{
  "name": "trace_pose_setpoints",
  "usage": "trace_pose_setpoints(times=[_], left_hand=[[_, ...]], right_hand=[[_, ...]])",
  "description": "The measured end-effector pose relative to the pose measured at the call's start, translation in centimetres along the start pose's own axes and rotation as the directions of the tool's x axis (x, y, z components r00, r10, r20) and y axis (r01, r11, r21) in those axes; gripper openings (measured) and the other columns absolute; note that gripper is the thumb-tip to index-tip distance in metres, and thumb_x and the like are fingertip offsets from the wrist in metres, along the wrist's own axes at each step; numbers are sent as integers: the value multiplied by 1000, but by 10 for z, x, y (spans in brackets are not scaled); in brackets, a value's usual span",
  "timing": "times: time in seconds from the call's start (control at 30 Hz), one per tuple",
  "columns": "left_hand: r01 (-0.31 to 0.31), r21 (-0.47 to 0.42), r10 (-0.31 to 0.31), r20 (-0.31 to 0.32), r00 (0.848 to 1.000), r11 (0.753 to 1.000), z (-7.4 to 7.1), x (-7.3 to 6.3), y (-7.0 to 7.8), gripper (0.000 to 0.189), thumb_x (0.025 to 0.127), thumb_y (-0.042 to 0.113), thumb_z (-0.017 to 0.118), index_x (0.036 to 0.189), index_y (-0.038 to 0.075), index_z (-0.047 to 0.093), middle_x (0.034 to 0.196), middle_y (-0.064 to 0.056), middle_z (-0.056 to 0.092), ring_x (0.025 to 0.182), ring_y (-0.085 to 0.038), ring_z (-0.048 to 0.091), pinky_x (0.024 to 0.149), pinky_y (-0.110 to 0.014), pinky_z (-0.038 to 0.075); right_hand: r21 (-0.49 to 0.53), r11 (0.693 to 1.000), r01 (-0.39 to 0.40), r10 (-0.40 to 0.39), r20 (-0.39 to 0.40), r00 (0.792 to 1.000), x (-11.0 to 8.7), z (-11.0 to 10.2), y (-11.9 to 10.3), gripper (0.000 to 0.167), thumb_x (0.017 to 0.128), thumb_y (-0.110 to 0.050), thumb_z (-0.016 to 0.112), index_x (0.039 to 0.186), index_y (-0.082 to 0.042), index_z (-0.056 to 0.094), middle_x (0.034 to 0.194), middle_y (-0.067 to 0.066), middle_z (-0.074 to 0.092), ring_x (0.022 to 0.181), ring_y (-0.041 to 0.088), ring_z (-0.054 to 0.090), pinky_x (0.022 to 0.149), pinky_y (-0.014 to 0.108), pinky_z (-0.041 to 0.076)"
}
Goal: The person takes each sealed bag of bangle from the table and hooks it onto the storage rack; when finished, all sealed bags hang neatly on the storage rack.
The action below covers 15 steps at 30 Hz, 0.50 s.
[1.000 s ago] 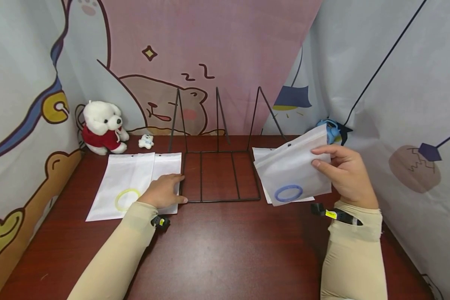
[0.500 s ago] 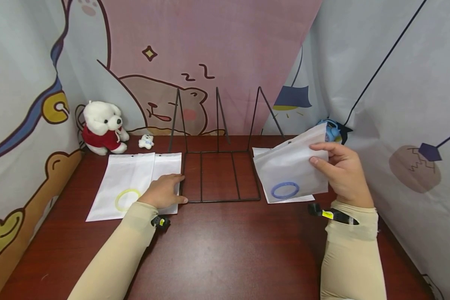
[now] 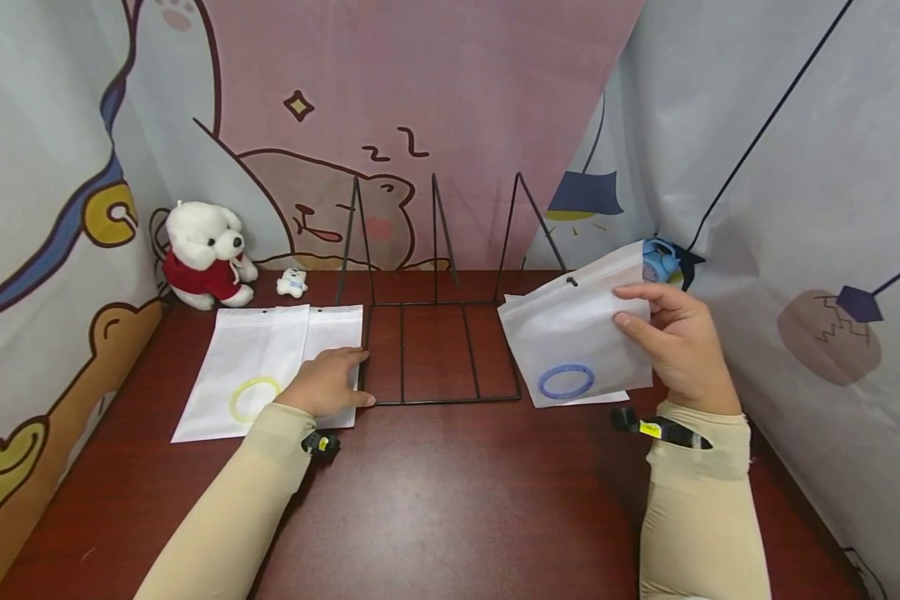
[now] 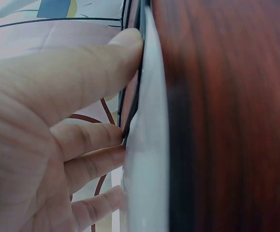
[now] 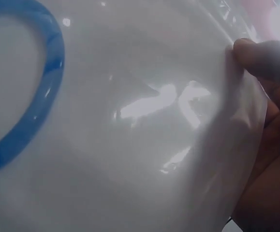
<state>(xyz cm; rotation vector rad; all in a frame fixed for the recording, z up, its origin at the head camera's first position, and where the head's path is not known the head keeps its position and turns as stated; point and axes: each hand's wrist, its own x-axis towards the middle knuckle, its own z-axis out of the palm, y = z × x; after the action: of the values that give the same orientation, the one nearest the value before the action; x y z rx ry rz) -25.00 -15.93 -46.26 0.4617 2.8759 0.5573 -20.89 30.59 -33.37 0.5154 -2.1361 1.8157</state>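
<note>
In the head view a black wire rack (image 3: 441,402) with upright wire loops lies on the table. My left hand (image 3: 324,383) rests at its left side; in the left wrist view the thumb (image 4: 125,46) and fingertips touch the thin wire edge beside a white bag. Under and left of that hand lie overlapping white bags, one (image 3: 258,350) showing a yellow ring (image 3: 234,403). My right hand (image 3: 686,342) pinches the right edge of a translucent white zip bag (image 3: 600,333) between thumb and fingers. A blue ring (image 5: 55,58) is inside it. Another white bag (image 3: 617,397) lies partly hidden beneath.
A white plush bear (image 3: 202,250) in a red top sits at the back left, next to a small white bear figure (image 3: 292,283). A blue object (image 3: 662,260) stands behind the held bag. Printed fabric curtains (image 3: 487,100) enclose the back and sides of the dark red table (image 3: 450,500).
My right hand, with the bag it pinches, has shifted slightly left toward the rack. The left hand and the rack have stayed where they were.
</note>
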Motion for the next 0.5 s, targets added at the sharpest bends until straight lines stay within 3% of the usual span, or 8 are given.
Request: trace_pose_setpoints(times=[0.17, 0.23, 0.37, 0.5], left_hand=[[4, -4, -4, 4, 1000, 1000, 0, 0, 0, 83, 88, 39, 83, 156, 3, 50, 161, -19, 48, 149, -45, 42, 113, -73, 35], [5, -5, -5, 4, 1000, 1000, 0, 0, 0, 83, 88, 39, 83, 156, 3, 50, 161, -19, 48, 149, -45, 42, 113, -73, 35], [3, -6, -3, 1, 1000, 1000, 0, 0, 0, 83, 88, 39, 83, 155, 3, 51, 161, -19, 48, 149, -45, 42, 113, -72, 36], [1, -4, -1, 0, 1000, 1000, 0, -1, 0, 83, 88, 39, 83, 155, 3, 51, 161, -20, 48, 149, -45, 42, 114, -72, 35]], right_hand=[[-94, 996, -8, 11, 38, 999, 0, 1, 2, 31, 98, 1, 70, 130, 3, 70, 118, 2, 73, 91, 14, 71, 76, 22, 62], [-182, 983, 5, 5, 52, 999, 0, 0, 3, 31, 98, 1, 71, 129, 1, 72, 104, -3, 71, 79, 10, 64, 67, 13, 55], [-350, 936, 41, -12, 86, 996, 1, -1, 6, 29, 97, 0, 73, 126, -4, 75, 99, -12, 67, 64, 17, 46, 53, 23, 43], [-408, 912, 46, 3, 117, 993, 2, -2, 8, 29, 96, -1, 74, 124, -6, 76, 114, -16, 72, 65, 20, 47, 56, 25, 44]])
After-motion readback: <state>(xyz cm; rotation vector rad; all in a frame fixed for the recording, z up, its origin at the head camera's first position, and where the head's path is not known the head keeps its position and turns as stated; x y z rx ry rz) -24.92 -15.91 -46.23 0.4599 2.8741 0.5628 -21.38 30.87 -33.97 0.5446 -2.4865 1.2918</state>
